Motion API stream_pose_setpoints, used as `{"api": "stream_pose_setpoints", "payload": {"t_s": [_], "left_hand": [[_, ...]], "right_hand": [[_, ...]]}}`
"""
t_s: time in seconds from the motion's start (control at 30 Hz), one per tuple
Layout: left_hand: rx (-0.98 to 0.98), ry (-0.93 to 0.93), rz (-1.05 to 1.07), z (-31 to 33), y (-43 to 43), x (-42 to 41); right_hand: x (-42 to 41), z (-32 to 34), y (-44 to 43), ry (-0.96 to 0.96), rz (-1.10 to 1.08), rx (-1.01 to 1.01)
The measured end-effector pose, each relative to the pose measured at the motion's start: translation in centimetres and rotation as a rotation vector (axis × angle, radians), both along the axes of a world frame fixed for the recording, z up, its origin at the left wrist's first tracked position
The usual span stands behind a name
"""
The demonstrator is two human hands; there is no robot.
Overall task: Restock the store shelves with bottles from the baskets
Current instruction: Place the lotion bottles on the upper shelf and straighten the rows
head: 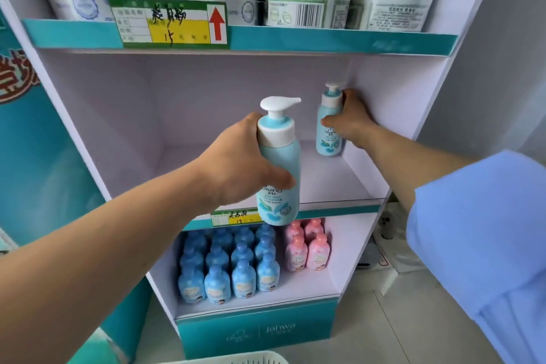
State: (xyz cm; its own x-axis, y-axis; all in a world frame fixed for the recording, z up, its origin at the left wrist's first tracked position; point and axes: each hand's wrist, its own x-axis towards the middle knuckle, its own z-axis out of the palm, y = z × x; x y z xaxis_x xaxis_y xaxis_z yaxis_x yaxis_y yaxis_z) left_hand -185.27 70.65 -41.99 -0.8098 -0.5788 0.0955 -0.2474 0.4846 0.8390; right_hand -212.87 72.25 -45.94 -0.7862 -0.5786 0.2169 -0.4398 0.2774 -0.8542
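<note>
**Item 1.** Left hand (233, 165): fingers (251, 120) and thumb are wrapped round the body of a pale blue plastic pump bottle with a white dispenser head (279, 156). The bottle is carried in the air before the front edge of the white cardboard middle shelf (325, 183). Its base is seen against the yellow-and-green price label (233, 217) fixed there. The long axis is near upright, the spout is pointed right, and the printed face is turned outward.

**Item 2.** Second pale blue pump bottle (328, 133): stood at the back right corner of the middle shelf, close to the right wall. The long axis is upright and the printed face forward. The direction of its spout cannot be told.

**Item 3.** Right hand (353, 122): closed round the second pale blue pump bottle from the right, with the thumb laid across the front.

**Relation.** Bare shelf floor lies beyond the carried bottle and left of the second one. The left hand is judged the nearer to it. A forward, upright set-down just beside the second bottle is judged to be called for.

**Also entered.** The rim of a white slatted plastic basket (236, 359) is seen at the lower edge of the view.
</note>
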Motion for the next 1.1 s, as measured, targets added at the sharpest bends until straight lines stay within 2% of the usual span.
{"api": "stream_pose_setpoints", "payload": {"t_s": [0.3,0.4,0.47,0.53,0.7,0.8,1.1], "left_hand": [[-0.008,-0.009,0.041,-0.3,-1.5,-2.3],[0.006,0.005,0.054,-0.1,-1.4,-2.8],[0.012,0.010,0.058,0.0,-1.2,-2.9],[0.016,0.012,0.067,0.0,-1.0,-2.8],[0.026,0.008,0.090,0.2,-0.4,-2.8],[0.023,0.012,0.103,0.6,-0.2,-3.1],[-0.016,0.066,0.192,-0.2,-2.0,-9.3]], "right_hand": [[-0.9,-0.6,-1.4,-0.016,-0.025,0.058],[-0.5,-0.8,-1.2,0.165,-0.087,0.210],[0.0,-1.1,-1.0,0.298,-0.119,0.231],[0.3,-1.5,-1.1,0.381,-0.134,0.193],[1.2,-1.2,-0.2,0.349,-0.175,0.099],[2.1,-0.7,0.6,0.396,-0.235,0.043],[3.3,1.1,3.6,0.327,-0.169,-0.100]]}}
